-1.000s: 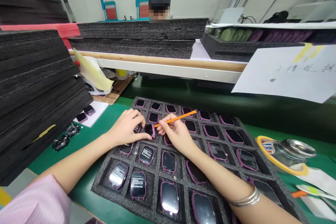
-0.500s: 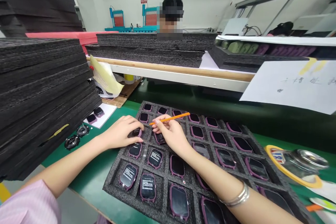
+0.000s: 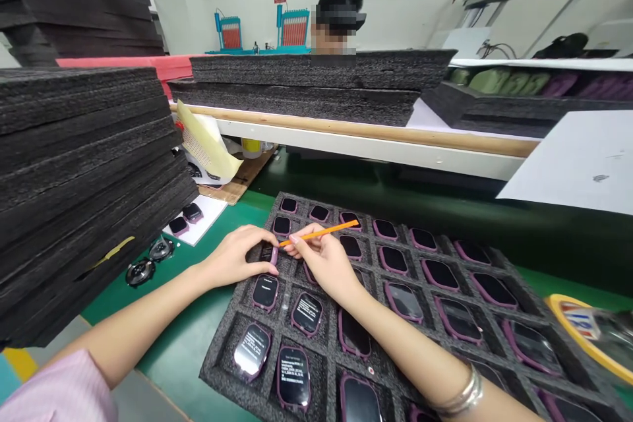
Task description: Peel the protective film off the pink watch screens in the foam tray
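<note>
My left hand grips a small smartwatch with a purple rim in a cell of a black foam tray, its fingers over the top and the thumb along its edge. An orange stick is pinched in my right hand, with its tip close to that watch's rim. Just below, dark-screened watches such as one with white screen text lie in their cells. Several more fill the tray. My hands hide the cells under them.
Tall stacks of black foam trays rise at the left, and more lie beyond a wooden rail. Two watches lie on a white sheet. A tape roll sits at right. A co-worker sits far ahead.
The view has swung, so the tray sits lower and further right. My hands have closed together, and the purple-rimmed watch under my left hand now shows its edge beside the orange stick's tip.
</note>
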A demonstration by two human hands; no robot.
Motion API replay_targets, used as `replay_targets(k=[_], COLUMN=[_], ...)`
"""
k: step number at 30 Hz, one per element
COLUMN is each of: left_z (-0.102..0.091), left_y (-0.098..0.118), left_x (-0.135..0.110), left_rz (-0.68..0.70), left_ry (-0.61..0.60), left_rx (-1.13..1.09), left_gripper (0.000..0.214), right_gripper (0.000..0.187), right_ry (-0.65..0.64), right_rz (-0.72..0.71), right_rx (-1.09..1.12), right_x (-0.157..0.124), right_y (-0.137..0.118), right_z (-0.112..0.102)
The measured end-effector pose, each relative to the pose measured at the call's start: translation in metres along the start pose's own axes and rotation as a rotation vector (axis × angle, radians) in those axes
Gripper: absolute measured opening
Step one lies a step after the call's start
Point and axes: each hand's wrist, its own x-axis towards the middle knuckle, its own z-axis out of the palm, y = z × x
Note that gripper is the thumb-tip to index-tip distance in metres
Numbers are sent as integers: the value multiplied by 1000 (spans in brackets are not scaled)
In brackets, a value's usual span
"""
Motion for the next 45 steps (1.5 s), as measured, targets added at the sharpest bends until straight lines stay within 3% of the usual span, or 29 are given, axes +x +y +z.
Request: replay_targets(k=[5,12,16,18,21,23,29,37,42,45], left_z=[3,2,-1,-3,-6,-10,-19,-5,-3,-1], left_y=[1,1,16,30,47,52,43,31,32,33], left_x=[0,1,-1,-5,-14,-20,-40,-49,-52,-52], left_rz=[-106,-103,-49,23,156,181,68,92,-122,-158], left_ry=[37,17,36,-17,-185,-226,-141,11,34,41], left_rx=[-54,-34,13,60,149,193,118,-32,-91,-119], left_gripper=[63,51,36,21,24,26,23,24,52,59], right_gripper=[45,43,45,45,43,42,43,41,37,33], right_ry=[-36,-8,59,111,154,143,47,-82,-120,-119], right_rz=[22,29,47,58,66,65,44,62,64,63], right_rx=[27,60,98,114,131,140,168,123,55,9], right_x=[-1,0,-1,-6,-20,-32,-52,-50,-53,-54], right_y=[3,2,-2,-5,-12,-17,-22,-12,-13,-13], right_z=[-2,2,-3,-9,-14,-14,1,8,7,8])
